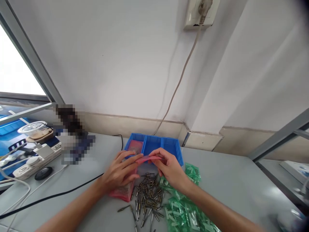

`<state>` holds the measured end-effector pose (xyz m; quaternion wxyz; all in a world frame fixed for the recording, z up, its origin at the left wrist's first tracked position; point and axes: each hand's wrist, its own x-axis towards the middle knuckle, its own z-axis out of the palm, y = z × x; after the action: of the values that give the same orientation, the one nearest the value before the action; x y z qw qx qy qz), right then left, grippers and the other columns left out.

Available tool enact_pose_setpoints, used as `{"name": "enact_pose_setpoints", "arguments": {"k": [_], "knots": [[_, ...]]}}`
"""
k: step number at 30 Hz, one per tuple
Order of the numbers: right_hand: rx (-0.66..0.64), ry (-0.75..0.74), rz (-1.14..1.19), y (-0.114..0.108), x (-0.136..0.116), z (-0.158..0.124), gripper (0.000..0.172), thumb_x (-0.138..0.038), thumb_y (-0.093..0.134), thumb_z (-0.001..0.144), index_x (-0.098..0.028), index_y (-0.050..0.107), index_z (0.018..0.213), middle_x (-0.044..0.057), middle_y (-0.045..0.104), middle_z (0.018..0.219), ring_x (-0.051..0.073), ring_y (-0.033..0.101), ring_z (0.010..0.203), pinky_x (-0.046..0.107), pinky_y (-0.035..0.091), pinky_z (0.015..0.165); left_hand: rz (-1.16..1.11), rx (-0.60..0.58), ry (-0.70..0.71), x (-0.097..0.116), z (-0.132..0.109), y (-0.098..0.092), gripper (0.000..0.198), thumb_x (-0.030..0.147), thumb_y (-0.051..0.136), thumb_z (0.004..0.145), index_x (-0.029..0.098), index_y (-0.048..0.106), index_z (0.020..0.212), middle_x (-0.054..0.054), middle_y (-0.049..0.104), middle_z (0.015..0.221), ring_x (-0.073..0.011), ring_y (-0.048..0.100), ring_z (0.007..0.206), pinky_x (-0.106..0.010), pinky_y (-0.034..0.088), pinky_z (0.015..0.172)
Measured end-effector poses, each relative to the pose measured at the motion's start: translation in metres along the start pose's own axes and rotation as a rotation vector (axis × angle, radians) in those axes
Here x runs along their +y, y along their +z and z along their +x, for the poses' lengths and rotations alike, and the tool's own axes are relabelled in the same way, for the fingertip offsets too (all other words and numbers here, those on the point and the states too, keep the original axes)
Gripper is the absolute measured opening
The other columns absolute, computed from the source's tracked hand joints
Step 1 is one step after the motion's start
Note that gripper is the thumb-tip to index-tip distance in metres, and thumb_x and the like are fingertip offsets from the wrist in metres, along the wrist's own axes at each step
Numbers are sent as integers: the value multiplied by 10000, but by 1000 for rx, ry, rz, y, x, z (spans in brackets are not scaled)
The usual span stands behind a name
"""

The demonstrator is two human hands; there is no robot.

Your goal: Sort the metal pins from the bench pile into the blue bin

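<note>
My right hand (pixel 170 166) pinches a small pink plastic bag (pixel 151 158) between thumb and fingers, above the bench. My left hand (pixel 120 172) has its fingers stretched and spread, with fingertips touching the bag's left end. Under my left hand lies another pink bag (pixel 123 193), partly covered. Loose slim metal pins (pixel 148 193) are heaped between my forearms, silver and brass coloured. Beside them, partly under my right forearm, is a pile of green plastic bags (pixel 180 212) with pale pieces inside.
Behind my hands stands a blue tray (pixel 172 146) with three compartments; a pink bag (pixel 135 146) lies in the left one. A black cable (pixel 72 190) crosses the bench at left, near a power strip (pixel 38 161) and black round object (pixel 43 173). Another person (pixel 72 135), blurred, is behind.
</note>
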<state>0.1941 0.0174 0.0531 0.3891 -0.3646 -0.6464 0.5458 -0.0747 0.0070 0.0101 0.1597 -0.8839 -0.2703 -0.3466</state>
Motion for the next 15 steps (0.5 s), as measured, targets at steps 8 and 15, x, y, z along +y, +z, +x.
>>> {"name": "enact_pose_setpoints", "arguments": {"k": [8,15], "knots": [[103,-66,-57,9,11,10,282,-501,647,1026,-232,718,1063,-4,629,845,120,471,579,247,367,496,16,93,-24,0,0,5,407,119,575,1031,203,652,1422,-125,747,1253,-286,620,1213,-447,543,1021],[175,-24,-27,24,23,-6,324,-553,610,1037,-234,626,986,-53,515,691,127,472,530,259,375,502,-89,54,-87,5,4,0,530,21,472,1035,215,573,1517,-120,700,1251,-252,609,1187,-435,547,1045]]}}
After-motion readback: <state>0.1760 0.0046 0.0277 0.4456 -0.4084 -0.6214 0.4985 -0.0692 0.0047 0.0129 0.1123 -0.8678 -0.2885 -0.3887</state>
